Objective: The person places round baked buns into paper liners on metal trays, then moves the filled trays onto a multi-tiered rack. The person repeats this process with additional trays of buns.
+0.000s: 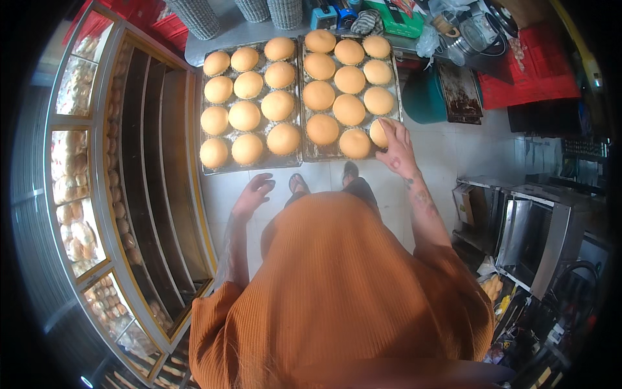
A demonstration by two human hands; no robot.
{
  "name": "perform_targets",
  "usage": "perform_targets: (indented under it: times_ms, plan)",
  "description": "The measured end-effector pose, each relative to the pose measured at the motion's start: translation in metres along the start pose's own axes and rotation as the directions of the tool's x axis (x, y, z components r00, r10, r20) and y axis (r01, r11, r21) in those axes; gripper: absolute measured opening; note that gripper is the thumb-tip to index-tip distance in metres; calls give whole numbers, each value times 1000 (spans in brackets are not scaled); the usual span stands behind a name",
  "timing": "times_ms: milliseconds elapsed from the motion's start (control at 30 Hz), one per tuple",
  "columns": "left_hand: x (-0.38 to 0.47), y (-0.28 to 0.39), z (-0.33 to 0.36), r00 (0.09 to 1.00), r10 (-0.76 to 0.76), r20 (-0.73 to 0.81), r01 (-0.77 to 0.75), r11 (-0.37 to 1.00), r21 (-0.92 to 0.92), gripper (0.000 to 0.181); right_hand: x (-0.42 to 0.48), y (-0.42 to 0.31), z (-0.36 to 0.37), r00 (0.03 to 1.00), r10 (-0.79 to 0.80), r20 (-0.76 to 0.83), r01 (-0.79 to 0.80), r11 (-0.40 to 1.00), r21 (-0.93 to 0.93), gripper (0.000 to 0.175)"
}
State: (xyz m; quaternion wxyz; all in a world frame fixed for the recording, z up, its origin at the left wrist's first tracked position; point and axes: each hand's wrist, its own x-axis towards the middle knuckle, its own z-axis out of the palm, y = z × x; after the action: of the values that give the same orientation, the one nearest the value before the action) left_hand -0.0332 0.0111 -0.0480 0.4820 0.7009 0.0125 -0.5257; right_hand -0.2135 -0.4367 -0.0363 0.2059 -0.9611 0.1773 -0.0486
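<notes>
Two dark metal baking trays lie side by side on a metal table, each bearing rows of round golden cakes in paper cases. My right hand (399, 148) is at the near right corner of the right tray (335, 154), its fingers on a cake (378, 133) that it partly covers; whether they grip it cannot be told. My left hand (253, 193) hangs in the air just off the near edge of the left tray (228, 169), fingers apart and curled, holding nothing. A cake (284, 139) sits at that tray's near right corner.
Grey woven baskets (194, 17) stand at the table's back left. A glass-fronted cabinet (97, 146) with shelves and bagged bread runs along the left. Glass jars (471, 36) stand at the back right, above a green bin (425, 97). A metal rack (529, 238) is at the right.
</notes>
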Motion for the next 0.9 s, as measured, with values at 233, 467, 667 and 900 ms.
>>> perform_targets:
  times_ms: [233, 467, 667, 900]
  plan:
    - [0, 95, 92, 885, 363, 293, -317, 929, -193, 64, 34, 12, -26, 954, 213, 211, -240, 965, 108, 92]
    - [40, 161, 198, 858, 362, 364, -270, 922, -279, 90, 12, -7, -41, 939, -189, 287, -174, 457, 872, 99]
    - [54, 163, 200, 868, 325, 375, -227, 932, -284, 80, -4, -19, -24, 977, -120, 174, -70, 596, 800, 91]
    - [53, 143, 157, 916, 358, 179, -256, 869, -423, 71, -7, 7, -20, 976, 217, 33, -183, 726, 663, 82]
